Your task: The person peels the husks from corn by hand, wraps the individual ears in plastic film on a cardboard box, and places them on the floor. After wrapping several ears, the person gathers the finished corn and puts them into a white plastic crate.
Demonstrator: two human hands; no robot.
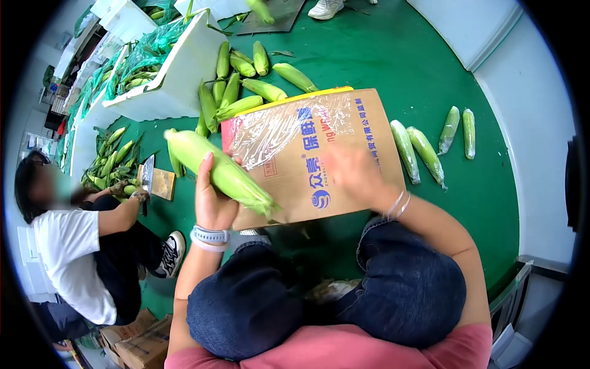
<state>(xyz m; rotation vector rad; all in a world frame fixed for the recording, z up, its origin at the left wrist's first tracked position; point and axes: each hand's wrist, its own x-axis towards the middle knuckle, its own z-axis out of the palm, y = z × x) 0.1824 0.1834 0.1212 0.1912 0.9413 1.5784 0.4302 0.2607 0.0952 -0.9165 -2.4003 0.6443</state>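
Left hand has its grip clamped round a green-husked corn cob, held tilted above the near edge of a cardboard box. Right hand blurred, lying flat on the box top, fingers spread, gripping nothing. Plastic film loose across the box's left part. Box sits on green floor. Wrapped cobs lie to the right; unwrapped cobs heaped behind, beside a white foam crate. Another person sits at left.
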